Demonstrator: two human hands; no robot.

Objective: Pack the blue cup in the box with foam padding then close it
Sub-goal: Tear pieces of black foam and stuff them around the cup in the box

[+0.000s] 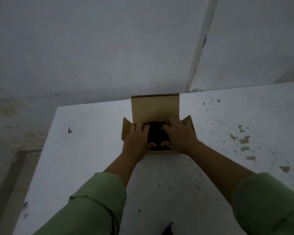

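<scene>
A small brown cardboard box (155, 106) stands open on the white table, its back lid flap raised and its side flaps spread. Dark foam padding (157, 133) fills the box's opening. My left hand (137, 138) lies flat on the foam's left side, and my right hand (179, 134) lies flat on its right side. Fingers of both hands are spread and both thumbs rest on the foam's near edge. No blue cup shows anywhere; whatever lies under the foam is hidden.
The white table (85, 150) has chipped, stained paint on its right part (243, 139) and a small dark mark (69, 130) at the left. A grey wall rises just behind the box. The table's left edge drops to the floor.
</scene>
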